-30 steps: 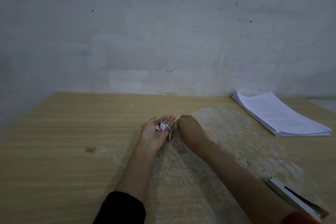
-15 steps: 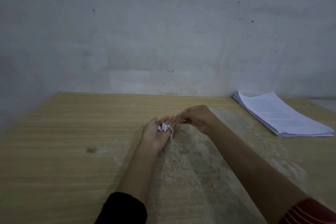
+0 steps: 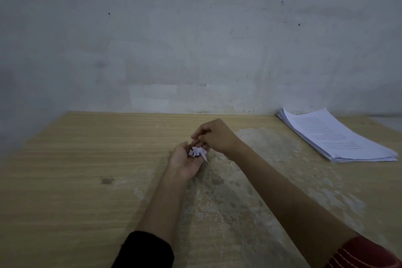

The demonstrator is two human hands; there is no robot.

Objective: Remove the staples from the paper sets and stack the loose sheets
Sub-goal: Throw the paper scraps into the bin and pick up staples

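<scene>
The left hand [image 3: 185, 160] lies palm up near the middle of the desk [image 3: 76, 169], its back resting on the wood. Its fingers are half curled into a cup round a little heap of small white bits [image 3: 196, 152] (paper scraps or staples, too small to tell which), and one thin pale sliver pokes out over the hand's right edge. The right hand [image 3: 217, 137] sits just behind it, toward the desk's back edge, knuckles up. Its fingers are curled in, with the thumb and forefinger tips drawn together right above the left hand's fingertips. Whether anything is pinched between them cannot be told. The stack of sheets [image 3: 335, 137], printed side up, rests in the back right corner of the desk, well apart from both hands. Its edges are fanned a little and its long side runs at a slant toward the right edge. A pale, worn patch [image 3: 261, 159] in the desk's surface spreads from the centre toward the front right. A black sleeve [image 3: 148, 250] covers the left forearm at the front edge and a red striped sleeve [image 3: 365, 254] covers the right. The desk's back edge meets a grey wall [image 3: 195, 39].
</scene>
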